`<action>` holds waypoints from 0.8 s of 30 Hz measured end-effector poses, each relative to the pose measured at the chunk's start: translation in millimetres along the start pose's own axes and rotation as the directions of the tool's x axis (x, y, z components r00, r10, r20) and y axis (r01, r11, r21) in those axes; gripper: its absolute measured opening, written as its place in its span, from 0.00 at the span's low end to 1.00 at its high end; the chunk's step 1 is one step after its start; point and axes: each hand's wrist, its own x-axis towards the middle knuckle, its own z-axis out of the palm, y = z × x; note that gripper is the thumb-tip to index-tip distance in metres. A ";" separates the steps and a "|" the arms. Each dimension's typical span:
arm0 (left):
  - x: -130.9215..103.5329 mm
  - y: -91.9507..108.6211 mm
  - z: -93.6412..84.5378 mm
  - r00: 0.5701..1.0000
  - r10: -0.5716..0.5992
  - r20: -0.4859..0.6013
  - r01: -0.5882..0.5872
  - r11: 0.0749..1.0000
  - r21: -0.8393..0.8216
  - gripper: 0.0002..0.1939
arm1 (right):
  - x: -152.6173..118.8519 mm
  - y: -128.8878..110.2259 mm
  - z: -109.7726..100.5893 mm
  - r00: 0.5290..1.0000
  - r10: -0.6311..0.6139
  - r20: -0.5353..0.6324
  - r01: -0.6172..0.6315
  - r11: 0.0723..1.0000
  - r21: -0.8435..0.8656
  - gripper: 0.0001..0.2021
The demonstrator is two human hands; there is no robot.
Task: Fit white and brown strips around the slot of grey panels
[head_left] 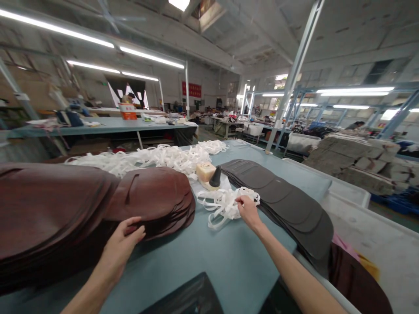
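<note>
My right hand (249,211) reaches into a small heap of white fabric strips (222,205), its fingertips pinched together on a strip. At the front edge of a stack of brown leather-like pieces (153,187) is my left hand (122,240), its fingers curved and apart; brown shows between them, and I make out nothing held. Behind the small heap sit a yellowish block (205,171) and a black cone-shaped thing (215,178). To the right lies a fanned stack of dark grey pieces (278,192) with rounded ends.
A bigger brown stack (49,205) fills the left side of the blue-green table (209,266). A long pile of white strips (163,157) runs along the back. Something shiny and black (186,296) is at the near edge. White bins (366,231) stand right.
</note>
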 end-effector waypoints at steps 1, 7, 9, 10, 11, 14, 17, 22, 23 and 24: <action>-4.7 -3.6 1.4 1.000 0.003 -0.018 -0.002 0.998 0.068 0.34 | 2.7 -2.9 3.1 0.999 -0.038 0.027 0.039 0.998 -0.039 0.12; -39.9 -20.0 26.2 0.985 0.093 0.143 -0.136 0.934 0.329 0.20 | 12.8 -16.5 18.5 0.982 -0.122 0.144 0.158 0.950 -0.271 0.09; -46.8 -16.1 45.8 0.961 0.168 0.219 -0.235 0.914 0.331 0.15 | 8.9 -19.1 22.4 0.978 -0.126 0.169 0.175 0.931 -0.321 0.09; -49.2 -12.1 58.2 0.941 0.208 0.266 -0.291 0.900 0.325 0.13 | 5.1 -20.5 23.9 0.975 -0.128 0.180 0.184 0.923 -0.339 0.09; -50.9 -7.0 72.5 0.915 0.249 0.316 -0.349 0.882 0.317 0.11 | 0.3 -21.9 25.1 0.973 -0.132 0.189 0.193 0.916 -0.352 0.09; -51.5 9.9 124.5 0.800 0.366 0.476 -0.536 0.793 0.291 0.11 | -15.3 -26.7 26.1 0.965 -0.150 0.217 0.223 0.902 -0.369 0.09; -44.3 22.1 181.1 0.727 0.390 0.566 -0.633 0.699 0.332 0.16 | -26.3 -31.9 23.7 0.960 -0.165 0.225 0.242 0.893 -0.379 0.08; -26.7 30.2 242.6 0.796 0.329 0.508 -0.564 0.707 0.427 0.10 | -30.1 -35.1 20.1 0.972 -0.161 0.171 0.219 0.883 -0.416 0.07; -25.4 30.1 246.5 0.806 0.318 0.499 -0.551 0.711 0.437 0.09 | -29.6 -34.6 20.5 0.975 -0.158 0.154 0.210 0.881 -0.423 0.08; -25.5 29.2 247.2 0.811 0.309 0.496 -0.542 0.716 0.440 0.09 | -28.9 -33.7 21.4 0.978 -0.157 0.140 0.203 0.880 -0.429 0.10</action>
